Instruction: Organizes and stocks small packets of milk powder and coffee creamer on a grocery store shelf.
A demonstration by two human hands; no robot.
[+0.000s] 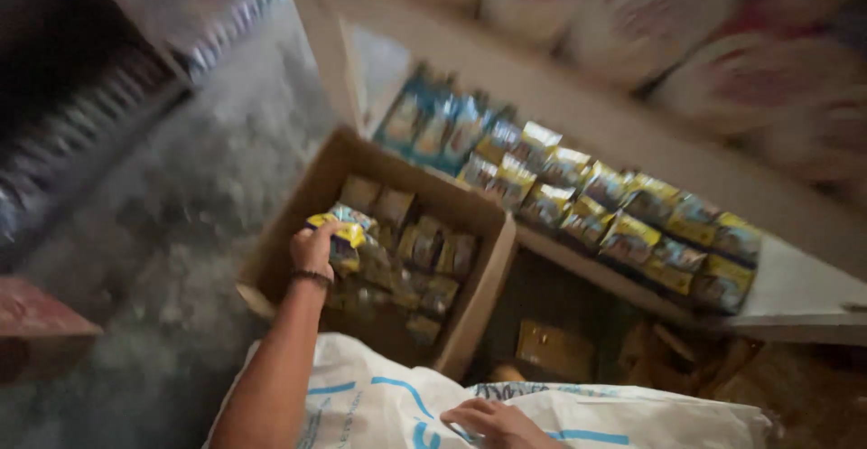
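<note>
My left hand (313,248) reaches into an open cardboard box (483,273) on the floor and grips a yellow and blue snack packet (345,229) just above the other packets (424,255) packed inside. A dark bracelet sits on that wrist. My right hand (492,422) lies flat on a white sack with blue stripes (379,404) at the bottom of the view, its fingers spread and holding nothing.
A low white shelf (795,291) to the right carries rows of yellow packets (632,219) and blue packets (433,124). Large white and pink bags (750,79) lie on the shelf above. Grey concrete floor (199,196) spreads to the left. A second box (553,350) sits under the shelf.
</note>
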